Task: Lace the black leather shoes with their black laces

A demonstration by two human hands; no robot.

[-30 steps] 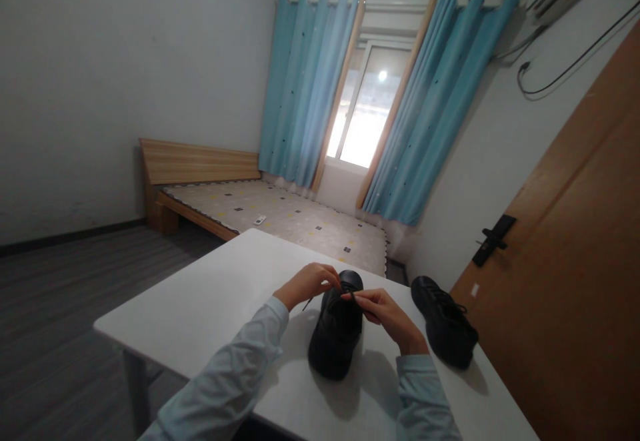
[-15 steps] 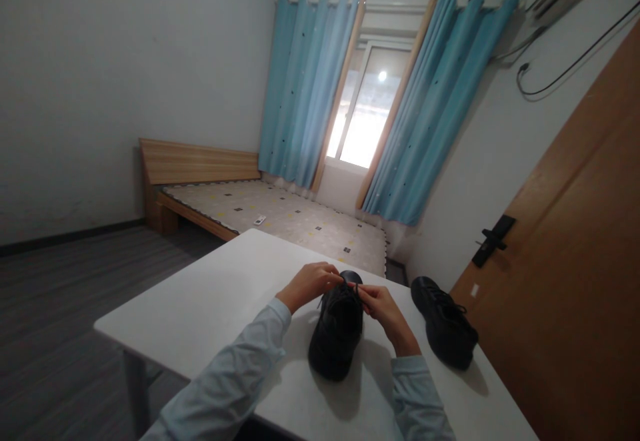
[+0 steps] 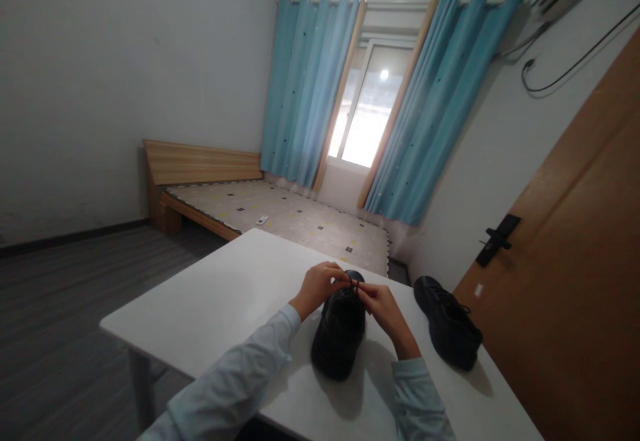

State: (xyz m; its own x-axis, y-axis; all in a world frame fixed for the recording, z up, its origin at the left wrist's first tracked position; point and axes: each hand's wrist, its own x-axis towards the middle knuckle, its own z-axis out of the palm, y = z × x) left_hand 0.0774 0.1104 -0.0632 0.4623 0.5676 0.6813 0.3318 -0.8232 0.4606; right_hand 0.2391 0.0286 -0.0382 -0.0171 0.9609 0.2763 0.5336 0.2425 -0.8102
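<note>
A black lace-up shoe (image 3: 339,341) rests on the white table (image 3: 200,301), its heel toward me and its toe pointing away. Over its lacing, my left hand (image 3: 320,286) pinches a dark shoelace (image 3: 353,286) between thumb and fingers. My right hand (image 3: 383,304) grips the lace from the other side, its fingertips close to those of the left. The fine run of the lace between the fingers is too small to make out. To the right, a second black shoe (image 3: 447,327) with laces lies apart from both hands.
Beyond the table stands a bed (image 3: 300,221) with a patterned mattress and a small white remote (image 3: 262,220) on it. A wooden door (image 3: 565,261) with a black handle (image 3: 497,241) is close on the right. Blue curtains (image 3: 310,94) flank the window.
My left hand has shifted slightly right, bringing its fingertips closer to the right hand's above the lacing. The shoes stay in place on the table; the view has moved a little.
</note>
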